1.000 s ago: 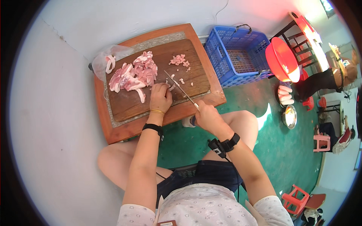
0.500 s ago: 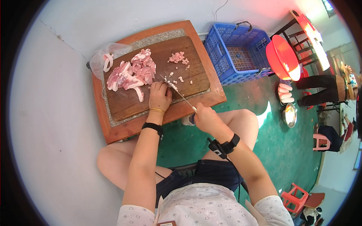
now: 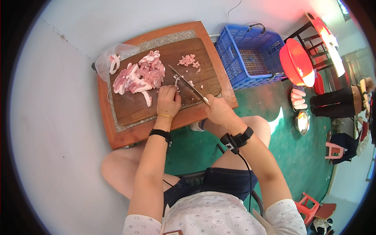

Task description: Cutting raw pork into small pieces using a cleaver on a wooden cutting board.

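Note:
My right hand (image 3: 218,111) grips the handle of a knife (image 3: 187,83), whose blade slants up and left over the cutting board (image 3: 133,107). Beside the blade, the curled fingers of my left hand (image 3: 169,102) press a thin pale strip of meat (image 3: 177,82) against the wood. A pile of sliced raw meat (image 3: 143,72), pink with white fat, lies on the board to the left of the knife. Small diced meat (image 3: 188,60) sits in a heap toward the far right, with a few loose bits around it.
The board rests on a low wood-framed table (image 3: 168,128). A clear plastic bag (image 3: 103,70) hangs at its left corner. To the right stand a blue crate (image 3: 254,58), a red basin (image 3: 296,62) and a metal bowl (image 3: 302,122). Another person (image 3: 337,102) stands at far right.
The knife has lifted away from my left fingers and shifted slightly right. The pale strip beside my left fingertips now shows more plainly. The view has moved slightly.

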`<state>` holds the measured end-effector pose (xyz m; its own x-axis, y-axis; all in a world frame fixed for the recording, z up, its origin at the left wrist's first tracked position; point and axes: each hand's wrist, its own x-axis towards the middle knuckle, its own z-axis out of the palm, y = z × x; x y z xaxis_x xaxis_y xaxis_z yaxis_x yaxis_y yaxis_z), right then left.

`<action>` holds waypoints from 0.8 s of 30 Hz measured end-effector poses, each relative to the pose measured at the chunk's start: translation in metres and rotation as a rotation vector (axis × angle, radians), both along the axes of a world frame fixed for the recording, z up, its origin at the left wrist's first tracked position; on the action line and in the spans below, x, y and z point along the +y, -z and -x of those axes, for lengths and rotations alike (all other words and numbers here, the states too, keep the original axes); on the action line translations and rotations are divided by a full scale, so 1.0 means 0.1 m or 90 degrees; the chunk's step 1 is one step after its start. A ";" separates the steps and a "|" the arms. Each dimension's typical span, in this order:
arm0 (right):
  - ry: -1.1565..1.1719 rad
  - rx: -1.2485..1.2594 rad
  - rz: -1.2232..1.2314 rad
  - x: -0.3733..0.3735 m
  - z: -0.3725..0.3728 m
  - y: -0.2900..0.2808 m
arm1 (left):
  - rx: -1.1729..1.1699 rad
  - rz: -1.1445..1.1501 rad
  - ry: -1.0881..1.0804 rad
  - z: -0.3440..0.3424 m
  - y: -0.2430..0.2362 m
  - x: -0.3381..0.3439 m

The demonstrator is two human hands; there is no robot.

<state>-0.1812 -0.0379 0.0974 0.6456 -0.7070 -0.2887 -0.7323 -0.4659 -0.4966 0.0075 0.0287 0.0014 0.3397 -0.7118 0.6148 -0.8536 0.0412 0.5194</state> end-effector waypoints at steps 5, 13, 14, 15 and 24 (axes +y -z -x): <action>0.022 -0.076 -0.001 0.09 0.08 -0.02 | 0.066 -0.009 -0.016 0.00 -0.03 0.01; 0.061 -0.092 -0.029 0.10 0.14 -0.12 | 0.108 -0.023 -0.043 0.00 -0.09 0.03; 0.058 -0.095 -0.035 0.09 0.15 -0.13 | 0.106 -0.022 -0.044 -0.01 -0.10 0.03; 0.059 -0.095 -0.035 0.09 0.16 -0.16 | 0.106 -0.022 -0.044 -0.01 -0.12 0.02; 0.056 -0.107 -0.053 0.11 0.15 -0.35 | 0.114 -0.047 -0.085 -0.12 -0.22 -0.22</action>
<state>-0.1957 -0.0273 0.1322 0.6262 -0.7413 -0.2416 -0.6719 -0.3559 -0.6495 0.0191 0.0066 0.0230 0.5332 -0.6936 0.4843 -0.7429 -0.1100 0.6603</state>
